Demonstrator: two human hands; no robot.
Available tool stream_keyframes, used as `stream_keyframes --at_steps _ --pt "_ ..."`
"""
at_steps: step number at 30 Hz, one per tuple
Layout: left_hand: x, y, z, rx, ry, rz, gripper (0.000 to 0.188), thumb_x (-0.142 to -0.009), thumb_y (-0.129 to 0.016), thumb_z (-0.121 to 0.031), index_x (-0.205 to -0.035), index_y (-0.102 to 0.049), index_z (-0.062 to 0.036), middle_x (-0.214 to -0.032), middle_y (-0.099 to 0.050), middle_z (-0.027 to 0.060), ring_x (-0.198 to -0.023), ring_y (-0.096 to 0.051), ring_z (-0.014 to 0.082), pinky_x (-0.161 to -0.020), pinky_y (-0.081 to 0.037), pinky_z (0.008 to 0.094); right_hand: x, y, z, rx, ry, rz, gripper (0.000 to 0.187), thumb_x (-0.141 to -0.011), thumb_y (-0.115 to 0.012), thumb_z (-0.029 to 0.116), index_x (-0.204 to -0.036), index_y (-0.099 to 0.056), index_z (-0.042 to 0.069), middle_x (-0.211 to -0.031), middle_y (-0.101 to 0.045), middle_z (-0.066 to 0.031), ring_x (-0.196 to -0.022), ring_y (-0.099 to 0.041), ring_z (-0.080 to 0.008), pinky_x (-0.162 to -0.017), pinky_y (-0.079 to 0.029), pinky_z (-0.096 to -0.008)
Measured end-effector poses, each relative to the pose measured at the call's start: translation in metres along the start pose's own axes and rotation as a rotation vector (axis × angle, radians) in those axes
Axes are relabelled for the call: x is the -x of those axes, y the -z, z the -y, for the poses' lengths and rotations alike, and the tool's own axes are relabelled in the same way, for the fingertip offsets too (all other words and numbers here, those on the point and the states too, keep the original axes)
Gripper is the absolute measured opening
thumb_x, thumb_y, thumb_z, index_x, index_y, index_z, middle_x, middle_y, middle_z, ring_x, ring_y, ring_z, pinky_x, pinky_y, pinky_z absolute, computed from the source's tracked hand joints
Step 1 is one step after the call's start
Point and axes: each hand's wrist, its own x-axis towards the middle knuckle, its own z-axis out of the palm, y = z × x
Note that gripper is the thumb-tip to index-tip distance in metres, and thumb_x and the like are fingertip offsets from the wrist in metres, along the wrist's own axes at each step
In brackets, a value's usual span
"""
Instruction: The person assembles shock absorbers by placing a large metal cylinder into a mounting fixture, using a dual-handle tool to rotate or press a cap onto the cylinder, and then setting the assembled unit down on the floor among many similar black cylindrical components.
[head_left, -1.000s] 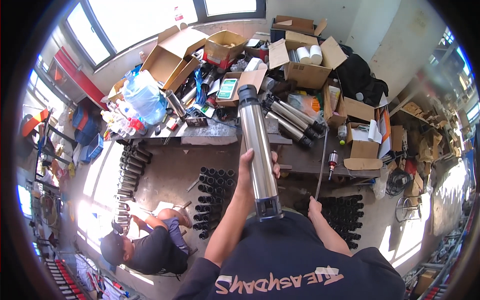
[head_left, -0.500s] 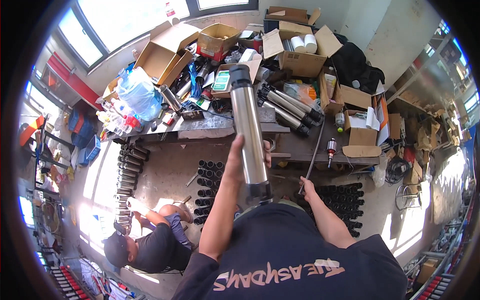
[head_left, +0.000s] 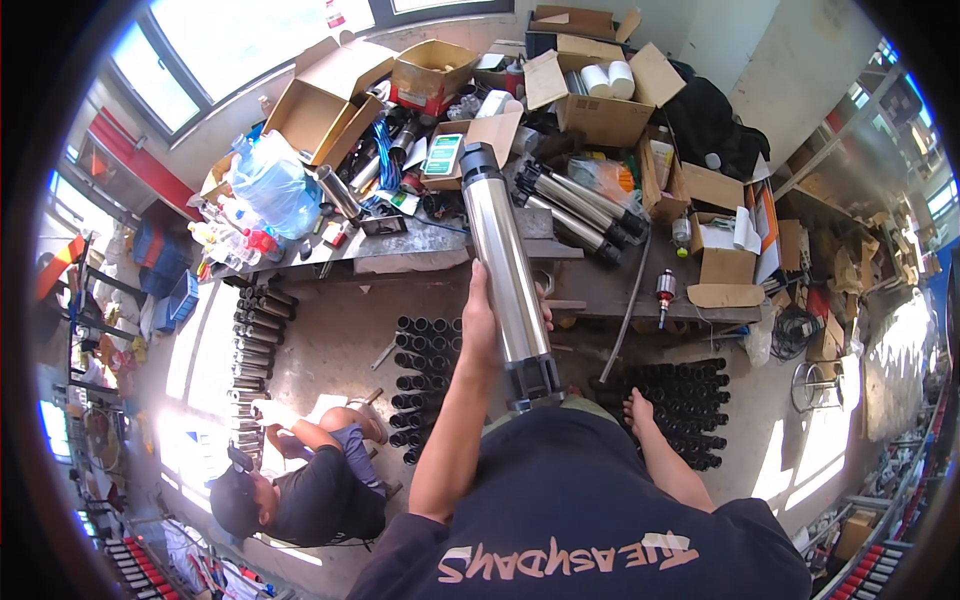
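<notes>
- Facing a workbench (head_left: 440, 240) heaped with cardboard boxes (head_left: 608, 122).
- Gripping a steel cylinder (head_left: 508, 270) in the left hand (head_left: 481, 325), wrapped closely around its lower half.
- Tilting it slightly, black upper end toward the workbench.
- Curling the right hand (head_left: 640, 411) loosely, seemingly empty, near black tubes (head_left: 690, 415) and apart from a grey rod (head_left: 627, 310).

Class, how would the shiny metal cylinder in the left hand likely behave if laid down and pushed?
The metal cylinder would probably roll, its body being round. Its smooth, polished surface may be slippery for the left hand. It looks stiff, running straight beyond the grip.
</notes>
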Motion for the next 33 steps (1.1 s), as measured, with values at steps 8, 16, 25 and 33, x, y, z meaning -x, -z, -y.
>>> stream_keyframes --at_steps 8,16,25,33 --pt "0.001 0.007 0.003 0.081 -0.015 0.146 0.070 -0.100 -0.026 -0.065 -0.121 -0.053 -0.0032 -0.093 -0.063 0.0177 -0.073 -0.066 0.0306 -0.061 -0.059 0.0431 0.002 0.008 -0.011 0.272 0.109 0.025 0.032 -0.099 -0.056 0.040 -0.093 -0.061 0.009 -0.073 -0.060 -0.0005 -0.054 -0.052 -0.0108 -0.043 -0.036 -0.0255" --pt "0.008 0.004 -0.009 0.181 -0.010 0.307 0.071 -0.099 -0.027 -0.066 -0.113 -0.054 -0.0016 -0.091 -0.061 0.0159 -0.068 -0.064 0.0294 -0.062 -0.055 0.0444 0.027 -0.016 -0.022 0.422 0.200 0.085 0.029 -0.099 -0.059 0.036 -0.098 -0.064 0.007 -0.077 -0.063 -0.0003 -0.059 -0.053 -0.0095 -0.047 -0.039 -0.0248" --pt "0.012 -0.017 0.004 -0.853 -0.179 0.324 0.065 -0.076 -0.081 -0.006 -0.127 -0.039 -0.0037 -0.099 -0.065 0.0098 -0.085 -0.065 0.0154 -0.075 -0.054 0.0276 0.250 -0.026 0.136 -0.040 0.714 0.097 0.024 -0.101 -0.059 0.028 -0.104 -0.063 0.005 -0.085 -0.062 0.0001 -0.071 -0.054 -0.0076 -0.062 -0.046 -0.0236" --pt "0.068 -0.063 0.163 -1.277 -0.071 1.050 0.072 -0.066 -0.089 -0.003 -0.126 -0.049 -0.0026 -0.095 -0.070 0.0112 -0.081 -0.065 0.0140 -0.076 -0.053 0.0284 0.420 0.102 0.151 0.173 0.956 -0.619 0.047 -0.077 -0.081 0.034 -0.111 -0.064 0.007 -0.091 -0.069 -0.0083 -0.082 -0.067 -0.0151 -0.077 -0.053 -0.0316"
